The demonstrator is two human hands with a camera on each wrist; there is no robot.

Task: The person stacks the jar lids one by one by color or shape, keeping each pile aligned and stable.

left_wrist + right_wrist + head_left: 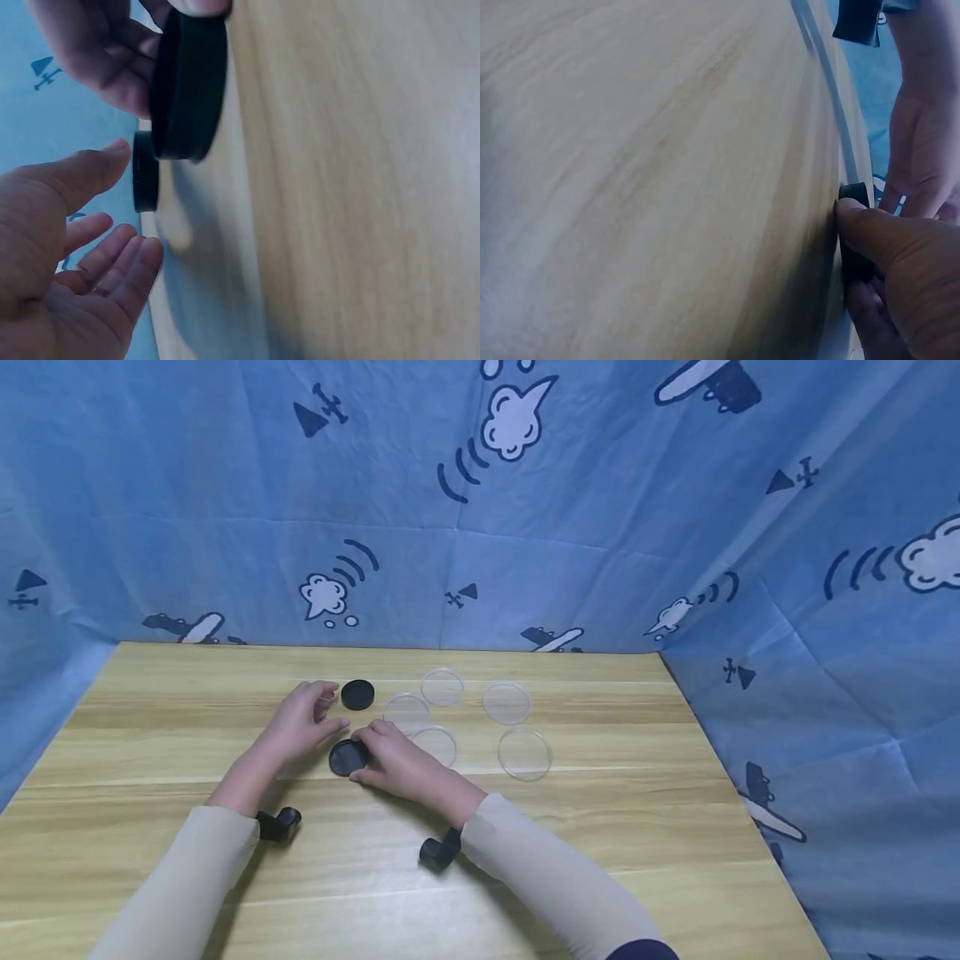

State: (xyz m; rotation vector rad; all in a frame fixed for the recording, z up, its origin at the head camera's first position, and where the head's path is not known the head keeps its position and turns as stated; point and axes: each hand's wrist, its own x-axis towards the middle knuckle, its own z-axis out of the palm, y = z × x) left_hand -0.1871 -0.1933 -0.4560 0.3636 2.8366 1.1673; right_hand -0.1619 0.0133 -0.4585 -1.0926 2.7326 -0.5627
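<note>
Right hand (399,762) grips the near black dish (347,758), left hand (300,725) relaxed and empty; positioning appears underway, next likely needing level set-down.

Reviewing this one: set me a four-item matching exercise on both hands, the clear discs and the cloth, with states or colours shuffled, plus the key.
1. Right hand
2. Left hand
3. Clear discs
4. Cloth

A. Blue and patterned
B. Fingers spread, holding nothing
C. See-through, on the table
D. Gripping a black disc

Pairs: 1-D, 2-B, 3-C, 4-A
</note>
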